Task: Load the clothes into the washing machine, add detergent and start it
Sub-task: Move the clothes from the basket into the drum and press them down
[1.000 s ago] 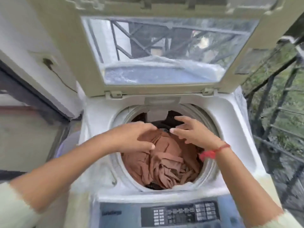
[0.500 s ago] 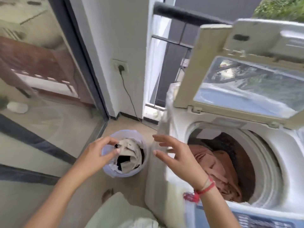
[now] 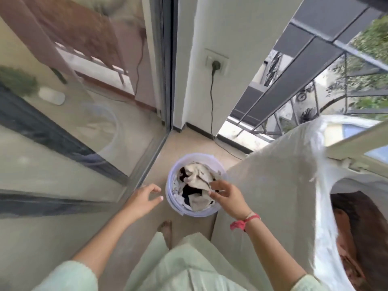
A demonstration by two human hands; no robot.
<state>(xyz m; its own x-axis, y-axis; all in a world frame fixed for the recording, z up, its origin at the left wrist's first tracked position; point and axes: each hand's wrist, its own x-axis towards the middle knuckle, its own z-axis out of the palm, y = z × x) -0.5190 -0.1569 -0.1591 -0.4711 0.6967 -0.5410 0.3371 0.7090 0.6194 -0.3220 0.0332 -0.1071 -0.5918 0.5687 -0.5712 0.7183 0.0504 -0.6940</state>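
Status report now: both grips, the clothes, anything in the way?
Left grip open, beside bucket. Right grip on beige cloth in bucket, hold unclear. Washer open, brown clothes inside. No obstruction.

The bucket [image 3: 174, 206] stands on the floor [image 3: 189, 143] before me, just left of the washer [image 3: 273, 196], with clothes [image 3: 197, 177] piled in it. My right grip [image 3: 228, 198] is over the bucket's right rim, fingertips at the clothes. My left grip [image 3: 142, 200] hovers just left of the bucket, apart from it. My foot [image 3: 165, 227] is nearer me than the bucket. A glass door [image 3: 84, 122] runs along the left. Behind the bucket, a socket [image 3: 216, 61] sits on the wall, its cord [image 3: 211, 106] dropping to the floor. Laundry [image 3: 361, 227] lies inside the washer, far right.
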